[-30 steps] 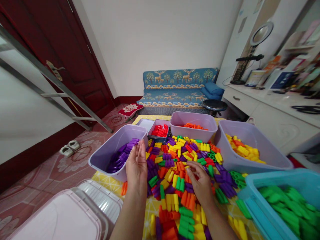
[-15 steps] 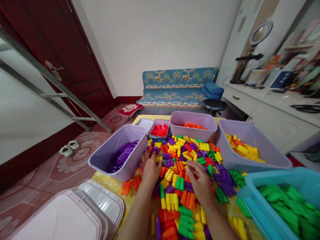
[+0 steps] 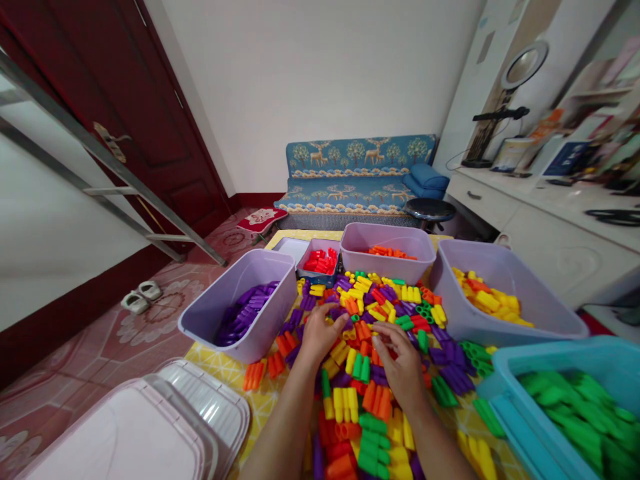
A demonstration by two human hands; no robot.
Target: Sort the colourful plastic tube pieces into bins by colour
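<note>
Loose plastic pieces (image 3: 345,403) cover the middle of the table (image 3: 257,403), from the near edge back to the bins. At the left stands the left bin (image 3: 273,310), with a stack of lids (image 3: 120,433) in front of it. Behind the pieces are the small box (image 3: 314,276) and, just right of it, the far bin (image 3: 385,268). The right bin (image 3: 460,310) stands beyond the near tub (image 3: 510,393) on the right side; all five containers have pieces inside. Behind the table is a sofa (image 3: 350,190), with a round stool (image 3: 430,211) before its right end. A ladder (image 3: 113,160) and shoes (image 3: 135,302) lie leftward, a dresser (image 3: 550,220) rightward.
</note>
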